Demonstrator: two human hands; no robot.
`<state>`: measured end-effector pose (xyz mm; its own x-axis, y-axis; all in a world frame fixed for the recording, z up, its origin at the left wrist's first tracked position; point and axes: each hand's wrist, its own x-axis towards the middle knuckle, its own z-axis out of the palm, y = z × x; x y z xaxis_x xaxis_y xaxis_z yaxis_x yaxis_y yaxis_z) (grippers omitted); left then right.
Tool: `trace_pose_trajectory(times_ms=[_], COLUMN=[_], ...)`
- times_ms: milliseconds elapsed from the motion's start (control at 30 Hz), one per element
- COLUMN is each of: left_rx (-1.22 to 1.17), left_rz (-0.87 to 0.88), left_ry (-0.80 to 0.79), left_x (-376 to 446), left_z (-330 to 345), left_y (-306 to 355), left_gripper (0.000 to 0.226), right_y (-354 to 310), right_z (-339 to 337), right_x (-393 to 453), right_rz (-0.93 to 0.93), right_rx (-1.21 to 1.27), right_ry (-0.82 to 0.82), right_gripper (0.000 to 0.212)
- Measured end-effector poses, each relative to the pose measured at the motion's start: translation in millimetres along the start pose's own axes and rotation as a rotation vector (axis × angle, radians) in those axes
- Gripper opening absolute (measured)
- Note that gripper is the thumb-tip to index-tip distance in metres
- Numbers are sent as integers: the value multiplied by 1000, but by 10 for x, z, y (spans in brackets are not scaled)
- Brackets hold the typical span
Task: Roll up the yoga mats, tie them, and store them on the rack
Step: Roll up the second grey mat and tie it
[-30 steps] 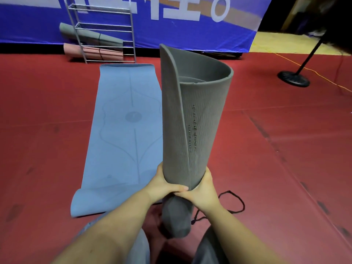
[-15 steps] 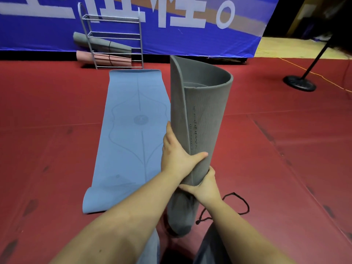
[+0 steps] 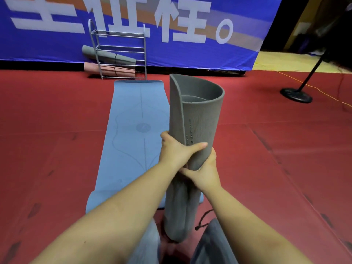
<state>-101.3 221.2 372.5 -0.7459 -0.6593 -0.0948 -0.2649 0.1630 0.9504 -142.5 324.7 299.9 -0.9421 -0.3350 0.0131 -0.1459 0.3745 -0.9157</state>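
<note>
A grey yoga mat (image 3: 198, 119), loosely rolled, stands upright on end between my knees. My left hand (image 3: 177, 149) grips its middle, thumb across the front. Just below, my right hand (image 3: 204, 172) grips the roll from the right side. The roll's top flares open and its outer flap stands loose. A black tie cord (image 3: 203, 219) lies on the floor by the roll's foot. A blue yoga mat (image 3: 137, 134) lies unrolled flat on the left. The metal rack (image 3: 120, 54) stands at the back, holding a rolled grey mat (image 3: 110, 55) and a rolled pink mat (image 3: 112, 70).
Red padded floor (image 3: 285, 168) spreads all around. A blue banner (image 3: 171, 25) hangs behind the rack. A black stand with a round base (image 3: 296, 95) is at the right rear, with an orange cable (image 3: 314, 88) running past it.
My left hand has slid up the grey roll from its lower end to its middle. My right hand stays lower on the roll. The view has tilted up a little.
</note>
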Motion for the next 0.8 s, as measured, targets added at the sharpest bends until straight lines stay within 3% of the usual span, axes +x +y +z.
trace_pose_trajectory(times_ms=[133,233,333,400,467,567,700,800], left_rx=[12,59,42,34,32,32,33,29], left_rz=[45,44,45,43,42,49,58,73], left_ry=[23,79,133,153,160,158,125,105], left_x=[10,-48,-75,-103,-156,-246,-375,-452], left_z=[-24,38,4,-58,-95,-110,-116,-112], left_y=[300,260,200,189,178,186,187,171], left_gripper=[139,132,122,120,119,119,120,121], right_y=[-35,-100,-204,-381,-739,-1627,-2977,-3362], right_z=[85,43,-272,-581,-859,-1090,-1116,-1054], right_x=[-9,-105,-136,-26,175,414,442,431], right_rz=[43,84,70,25,-84,-293,-554,-603], right_rx=[-36,-38,-183,-414,-568,-459,-440,-519], right_ry=[21,7,-217,-363,-196,80,-29,-103], right_gripper=[136,134,126,99,73,55,53,66])
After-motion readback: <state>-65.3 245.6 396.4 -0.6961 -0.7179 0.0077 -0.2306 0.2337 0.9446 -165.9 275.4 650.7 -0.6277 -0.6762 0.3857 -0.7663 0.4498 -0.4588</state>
